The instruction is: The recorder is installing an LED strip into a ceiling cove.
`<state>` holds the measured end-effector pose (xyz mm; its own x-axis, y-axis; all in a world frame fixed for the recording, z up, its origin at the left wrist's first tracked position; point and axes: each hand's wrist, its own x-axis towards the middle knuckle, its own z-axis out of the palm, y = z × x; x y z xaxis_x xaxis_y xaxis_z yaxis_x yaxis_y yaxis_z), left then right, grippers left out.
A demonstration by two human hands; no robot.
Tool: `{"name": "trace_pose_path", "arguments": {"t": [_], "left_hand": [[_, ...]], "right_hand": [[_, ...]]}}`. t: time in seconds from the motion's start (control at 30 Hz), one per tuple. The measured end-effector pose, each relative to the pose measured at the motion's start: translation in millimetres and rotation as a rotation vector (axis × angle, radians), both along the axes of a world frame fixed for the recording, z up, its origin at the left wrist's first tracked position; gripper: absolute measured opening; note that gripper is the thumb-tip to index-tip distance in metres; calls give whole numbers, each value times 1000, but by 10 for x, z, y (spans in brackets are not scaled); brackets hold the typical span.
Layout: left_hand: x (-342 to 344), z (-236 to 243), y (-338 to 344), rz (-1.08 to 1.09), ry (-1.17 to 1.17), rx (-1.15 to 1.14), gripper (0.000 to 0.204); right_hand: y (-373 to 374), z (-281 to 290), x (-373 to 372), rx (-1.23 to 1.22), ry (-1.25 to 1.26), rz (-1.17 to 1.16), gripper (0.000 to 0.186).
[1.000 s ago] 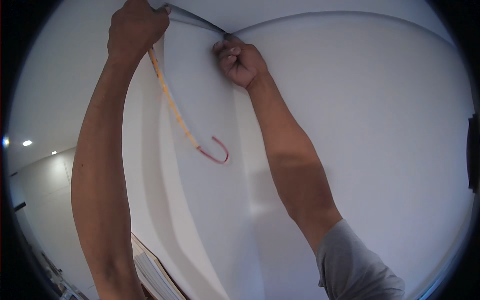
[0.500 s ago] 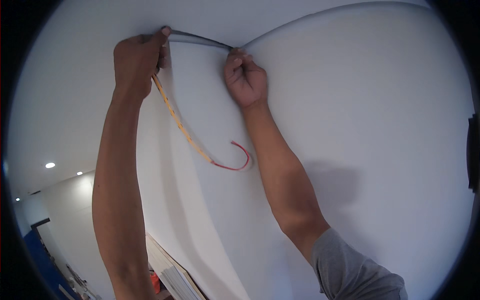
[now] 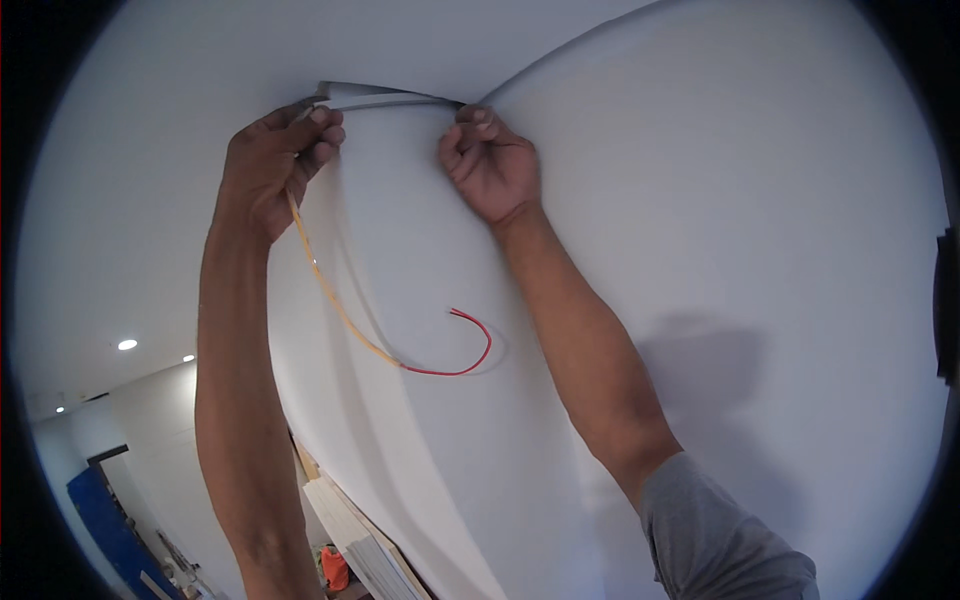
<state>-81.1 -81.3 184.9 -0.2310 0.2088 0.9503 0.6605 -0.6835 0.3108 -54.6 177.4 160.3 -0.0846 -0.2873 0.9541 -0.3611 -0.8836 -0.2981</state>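
Observation:
A yellow LED strip (image 3: 328, 289) hangs in a curve from my left hand (image 3: 280, 165), whose thumb and fingers are closed on it. Its lower end runs into thin red wires (image 3: 488, 345) that curl up in front of the wall. Just above the hands, a dark gap (image 3: 395, 90) runs along where the wall meets the ceiling, with a pale band beneath it. My right hand (image 3: 492, 165) is raised to the gap's right end, palm toward me, fingers curled in and their tips against the edge. What those fingertips hold, if anything, is hidden.
A white wall (image 3: 720, 230) fills the right side. The ceiling (image 3: 130, 180) with round lights (image 3: 127, 345) spreads to the left. Below lean pale boards (image 3: 350, 525), beside an orange-red thing (image 3: 335, 568). A blue panel (image 3: 110, 530) stands at the lower left.
My left hand has come down a little from the ceiling edge, and the strip and red wires hang lower. My right hand stays at the gap's end, and the view has shifted slightly.

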Motion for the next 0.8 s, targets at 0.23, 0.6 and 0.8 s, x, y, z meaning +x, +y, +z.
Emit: {"name": "trace_pose_path", "arguments": {"t": [0.23, 0.6, 0.8], "left_hand": [[-47, 9, 54, 406, 191, 114, 19], [-27, -22, 241, 278, 87, 246, 20], [-97, -89, 287, 244, 86, 276, 22]], "right_hand": [[29, -80, 6, -67, -34, -70, 22], [12, -51, -22, 12, -12, -68, 19], [27, -63, -26, 73, 4, -55, 18]]}}
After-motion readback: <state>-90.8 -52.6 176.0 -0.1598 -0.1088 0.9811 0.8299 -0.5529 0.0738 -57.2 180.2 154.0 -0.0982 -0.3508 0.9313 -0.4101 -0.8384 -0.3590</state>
